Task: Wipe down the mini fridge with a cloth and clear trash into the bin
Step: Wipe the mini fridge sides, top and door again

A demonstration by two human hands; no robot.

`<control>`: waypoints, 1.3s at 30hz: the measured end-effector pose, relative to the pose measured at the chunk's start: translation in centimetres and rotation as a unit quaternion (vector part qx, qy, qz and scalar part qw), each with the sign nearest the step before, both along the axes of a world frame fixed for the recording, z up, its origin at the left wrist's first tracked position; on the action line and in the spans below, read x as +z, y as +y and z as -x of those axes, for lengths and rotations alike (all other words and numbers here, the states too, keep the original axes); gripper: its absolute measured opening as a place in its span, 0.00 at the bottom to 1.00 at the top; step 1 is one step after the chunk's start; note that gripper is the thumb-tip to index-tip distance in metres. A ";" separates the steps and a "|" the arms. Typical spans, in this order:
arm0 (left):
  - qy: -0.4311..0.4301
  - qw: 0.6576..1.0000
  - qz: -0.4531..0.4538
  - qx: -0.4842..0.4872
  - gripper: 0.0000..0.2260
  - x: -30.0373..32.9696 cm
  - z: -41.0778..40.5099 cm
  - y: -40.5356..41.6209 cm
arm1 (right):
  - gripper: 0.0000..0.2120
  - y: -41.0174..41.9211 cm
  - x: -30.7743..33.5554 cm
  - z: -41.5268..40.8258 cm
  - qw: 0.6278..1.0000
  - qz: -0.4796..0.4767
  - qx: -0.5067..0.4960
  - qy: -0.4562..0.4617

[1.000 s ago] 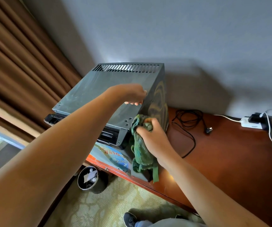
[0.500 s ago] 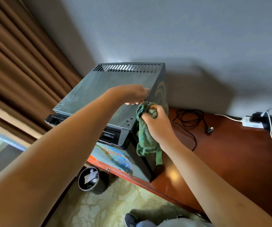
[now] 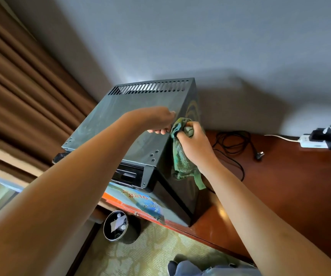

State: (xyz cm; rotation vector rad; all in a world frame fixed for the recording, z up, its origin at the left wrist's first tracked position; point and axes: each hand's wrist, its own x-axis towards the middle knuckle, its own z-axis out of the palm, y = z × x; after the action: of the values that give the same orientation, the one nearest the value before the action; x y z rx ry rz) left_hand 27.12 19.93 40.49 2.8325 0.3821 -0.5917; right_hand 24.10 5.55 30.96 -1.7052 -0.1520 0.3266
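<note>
Where set on reddish counter (image 3: 292, 196) against grey wall (image 3: 200, 36): mini fridge (image 3: 132, 120); right hand (image 3: 195, 144) fingers clamped on green cloth (image 3: 180, 156) at its side; left hand (image 3: 156, 120) fingers curled over top edge; bin (image 3: 118, 228) on floor below.

Both forearms are bare from the frame's edge down to the wrists, with no sleeve, watch or ring showing behind the fingers of the left hand (image 3: 156, 121) or the right hand (image 3: 193, 145). Far below the fingers, a dark shoe (image 3: 172, 267) and blue-grey trouser fabric (image 3: 210, 270) show.
</note>
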 end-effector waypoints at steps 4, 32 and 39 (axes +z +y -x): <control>-0.007 1.000 -0.003 -0.001 0.29 0.0 0.2 -0.1 | 0.18 -0.9 -1.7 0.4 0.987 0.113 0.078 0.086; -0.029 0.998 0.017 -0.050 0.25 0.4 1.4 -1.1 | 0.10 0.2 -1.2 -0.3 0.995 0.004 0.006 0.100; -0.055 0.998 -0.029 0.015 0.24 0.2 1.7 -2.0 | 0.08 1.2 -1.3 -4.0 0.989 -0.086 -0.081 0.085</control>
State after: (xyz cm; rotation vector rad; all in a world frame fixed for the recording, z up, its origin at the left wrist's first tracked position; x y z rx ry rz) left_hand 25.42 17.89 40.71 2.8923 0.4282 -0.4229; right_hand 28.11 6.79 29.63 -1.5009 0.0829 0.3270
